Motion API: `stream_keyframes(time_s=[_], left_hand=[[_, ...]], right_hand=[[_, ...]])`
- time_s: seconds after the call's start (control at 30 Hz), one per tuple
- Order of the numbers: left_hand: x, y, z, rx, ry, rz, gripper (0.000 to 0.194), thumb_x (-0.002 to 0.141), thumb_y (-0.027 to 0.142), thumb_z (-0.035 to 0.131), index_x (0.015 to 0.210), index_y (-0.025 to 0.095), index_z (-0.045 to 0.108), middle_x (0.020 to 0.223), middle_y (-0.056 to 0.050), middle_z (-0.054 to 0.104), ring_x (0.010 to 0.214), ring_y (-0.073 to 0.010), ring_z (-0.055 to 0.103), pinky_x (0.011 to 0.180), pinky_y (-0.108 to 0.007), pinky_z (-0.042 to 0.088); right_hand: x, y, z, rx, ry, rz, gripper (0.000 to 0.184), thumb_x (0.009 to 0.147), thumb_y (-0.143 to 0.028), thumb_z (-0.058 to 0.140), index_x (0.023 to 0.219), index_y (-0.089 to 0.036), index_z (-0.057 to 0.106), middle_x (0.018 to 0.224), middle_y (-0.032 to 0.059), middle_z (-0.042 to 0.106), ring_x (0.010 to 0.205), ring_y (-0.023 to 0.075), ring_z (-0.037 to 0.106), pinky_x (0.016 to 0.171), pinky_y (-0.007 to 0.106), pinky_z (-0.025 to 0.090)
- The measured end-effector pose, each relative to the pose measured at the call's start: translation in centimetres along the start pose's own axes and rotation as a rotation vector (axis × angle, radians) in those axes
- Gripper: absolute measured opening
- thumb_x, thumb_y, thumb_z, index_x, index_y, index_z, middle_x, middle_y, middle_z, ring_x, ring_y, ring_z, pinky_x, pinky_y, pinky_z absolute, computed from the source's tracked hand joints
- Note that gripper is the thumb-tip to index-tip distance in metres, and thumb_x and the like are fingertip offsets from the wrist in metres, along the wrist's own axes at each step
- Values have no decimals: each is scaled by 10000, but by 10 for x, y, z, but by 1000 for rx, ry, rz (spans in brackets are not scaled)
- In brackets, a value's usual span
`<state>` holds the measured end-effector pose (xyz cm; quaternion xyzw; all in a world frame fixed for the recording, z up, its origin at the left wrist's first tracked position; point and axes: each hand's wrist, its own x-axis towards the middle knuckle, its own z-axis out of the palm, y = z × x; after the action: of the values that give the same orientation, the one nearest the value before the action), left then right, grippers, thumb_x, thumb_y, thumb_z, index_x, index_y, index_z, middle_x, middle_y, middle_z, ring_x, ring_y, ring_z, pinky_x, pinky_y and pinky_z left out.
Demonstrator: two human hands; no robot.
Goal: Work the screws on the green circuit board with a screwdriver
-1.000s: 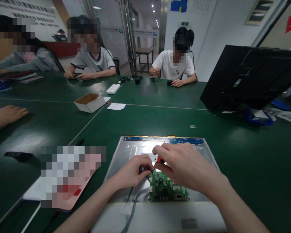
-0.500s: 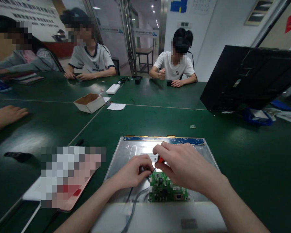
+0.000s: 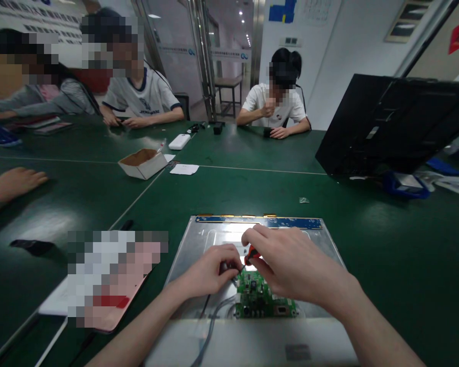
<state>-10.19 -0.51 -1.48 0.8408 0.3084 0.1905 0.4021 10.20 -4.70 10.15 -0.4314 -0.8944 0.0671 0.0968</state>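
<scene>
Green and full of tiny parts, the circuit board (image 3: 254, 298) lies on a wide silver panel (image 3: 191, 244), in front of us and between our two arms. Our right hand (image 3: 288, 260) has its grip pinching a red and black tool (image 3: 254, 252), and the thin end points down at the board's far left corner. Our left hand (image 3: 212, 270) is curled by that same corner; its fingertips are close together, but we can't tell if its grip holds anything. We think the step now is small tool work at that corner, and the next move seems to call for a steady, gentle touch. We count one board, one silver panel, one tool, one grey cable (image 3: 211, 326) and one blue strip (image 3: 260, 223) along the panel's far edge. Farther out on the green desk (image 3: 233, 191) we see one open box (image 3: 141, 168) and one big black slab (image 3: 386, 125), tilted, on the right. Three people (image 3: 149, 97) sit across from us, and one more person's hand (image 3: 19, 183) lies at our left.
</scene>
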Motion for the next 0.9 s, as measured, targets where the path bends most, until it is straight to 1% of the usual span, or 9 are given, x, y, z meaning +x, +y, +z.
stream_keyframes(time_s=[0.13, 0.2, 0.33, 0.47, 0.6, 0.77, 0.9], left_hand=[[0, -1, 0, -22, -37, -12, 183, 746, 44, 533, 808, 169, 650, 779, -3, 615, 680, -138, 544, 617, -224, 405], [0, -1, 0, -24, -37, -15, 168, 760, 61, 531, 811, 168, 650, 789, -9, 619, 694, -145, 550, 628, -231, 412], [0, -2, 0, 0, -13, -13, 125, 761, 82, 552, 767, 168, 642, 753, -3, 617, 680, -148, 546, 620, -235, 406], [1, -4, 1, 34, 15, -7, 88, 774, 119, 587, 767, 174, 655, 733, 3, 626, 689, -154, 549, 640, -245, 410], [0, -8, 3, 37, 28, 14, 68, 782, 136, 596, 771, 169, 654, 743, -2, 643, 707, -162, 564, 645, -251, 419], [1, -12, 5, 19, 10, 31, 77, 796, 147, 582, 831, 154, 651, 790, -24, 662, 725, -170, 582, 664, -262, 442], [1, -12, 5, 27, 20, 34, 71, 780, 138, 577, 802, 151, 644, 763, -19, 652, 706, -165, 573, 655, -256, 436]], right_hand=[[2, 0, 1, -47, 9, 23, 67, 885, -214, 531, 946, -195, 513, 850, 11, 634, 640, 158, 548, 490, 286, 202], [2, -1, 1, -57, 14, 31, 54, 897, -224, 522, 942, -196, 522, 843, 11, 640, 643, 156, 551, 496, 283, 209], [-1, -5, 0, -59, 25, -1, 102, 856, -182, 518, 957, -188, 526, 911, 30, 632, 663, 158, 549, 490, 288, 221], [-4, -8, 0, -59, 26, -71, 152, 791, -118, 525, 930, -176, 506, 912, 28, 607, 630, 141, 509, 474, 285, 229], [-2, -10, 4, -85, 48, -94, 182, 807, -97, 512, 973, -170, 498, 960, 38, 606, 645, 135, 512, 481, 281, 224], [0, -14, 4, -105, 45, -109, 126, 837, -125, 520, 952, -172, 504, 939, 44, 616, 684, 143, 528, 493, 273, 230], [1, -16, 2, -99, 39, -96, 118, 832, -133, 535, 941, -172, 517, 934, 40, 640, 688, 140, 536, 494, 269, 234]])
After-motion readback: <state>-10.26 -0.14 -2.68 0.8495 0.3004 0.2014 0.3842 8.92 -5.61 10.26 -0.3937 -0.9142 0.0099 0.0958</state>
